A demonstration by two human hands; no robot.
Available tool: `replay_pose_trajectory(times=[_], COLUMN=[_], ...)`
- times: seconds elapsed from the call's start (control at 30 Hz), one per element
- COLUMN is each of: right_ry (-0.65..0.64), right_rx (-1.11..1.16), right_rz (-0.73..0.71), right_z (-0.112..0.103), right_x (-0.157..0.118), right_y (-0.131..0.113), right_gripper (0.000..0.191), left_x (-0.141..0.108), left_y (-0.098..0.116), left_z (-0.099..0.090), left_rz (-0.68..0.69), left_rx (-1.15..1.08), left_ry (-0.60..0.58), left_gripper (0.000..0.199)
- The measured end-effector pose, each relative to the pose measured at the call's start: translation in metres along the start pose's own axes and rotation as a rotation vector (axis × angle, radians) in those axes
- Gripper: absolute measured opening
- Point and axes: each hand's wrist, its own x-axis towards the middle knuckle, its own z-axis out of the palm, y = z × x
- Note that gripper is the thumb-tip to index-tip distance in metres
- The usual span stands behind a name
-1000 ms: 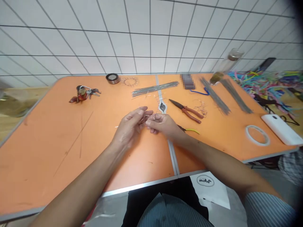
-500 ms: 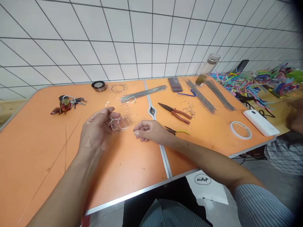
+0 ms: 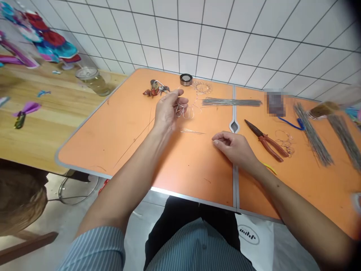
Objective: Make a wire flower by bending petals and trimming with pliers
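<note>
Head view, from where I stand: an orange counter [image 3: 84,150] carries everything. Red-handled pliers [image 3: 265,138] are my landmark. Left of them, the right hand [image 3: 238,148] sits low, fingers loosely curled; whether they pinch a fine wire, I can't tell. Farther left, the left hand [image 3: 166,113] has its fingers closed on a looped wire piece [image 3: 193,113], raised over the counter. A wire bundle [image 3: 222,102] lies left of the pliers too, beyond thin loose wires [image 3: 193,131]. I'd grip those loops lightly, near a join, lest they bend.
</note>
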Motion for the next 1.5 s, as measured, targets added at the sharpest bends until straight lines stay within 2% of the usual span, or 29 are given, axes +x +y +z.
replay_pose_trajectory(times=[0.1,0.17,0.3,0.4,0.57,0.83,1.0,1.13,1.33,1.43,1.5], right_ry=[-0.016,-0.052,-0.185,-0.207,-0.185,-0.118,-0.151,-0.209,0.075,0.227,0.284], right_rx=[-0.278,-0.389,-0.54,-0.574,-0.56,-0.425,-0.235,-0.061,0.079,0.151,0.164], right_rz=[-0.18,-0.228,-0.152,-0.109,-0.126,-0.123,-0.066,-0.044,-0.033,-0.01,-0.011], right_z=[0.007,0.015,0.031,0.04,0.044,0.032,0.015,-0.011,-0.054,-0.064,-0.065], right_x=[0.022,0.039,0.066,0.071,0.066,0.049,0.029,0.003,-0.015,-0.013,-0.011], right_y=[-0.012,-0.021,-0.032,-0.031,-0.024,-0.025,-0.025,-0.032,-0.044,-0.039,-0.032], right_gripper=[0.016,0.016,0.005,0.011,0.015,0.012,0.009,0.023,0.013,0.01,0.009], left_x=[0.003,0.004,0.005,0.004,0.001,0.002,0.002,-0.002,-0.017,-0.03,-0.039], left_y=[0.001,0.001,0.0,0.0,0.003,0.005,0.003,-0.001,-0.011,-0.017,-0.021], left_z=[-0.001,-0.002,-0.003,-0.003,0.0,-0.001,-0.002,0.0,0.007,0.013,0.017], left_rz=[0.0,0.007,0.007,-0.005,-0.018,-0.017,-0.032,-0.056,-0.109,-0.184,-0.24], left_rx=[0.004,-0.01,-0.06,-0.073,-0.062,-0.053,-0.045,-0.008,0.126,0.242,0.306], left_ry=[-0.011,-0.029,-0.037,-0.037,-0.046,-0.052,-0.08,-0.152,-0.301,-0.418,-0.485], left_gripper=[0.025,0.022,0.021,0.021,0.017,0.02,0.018,0.019,0.023,0.025,0.026])
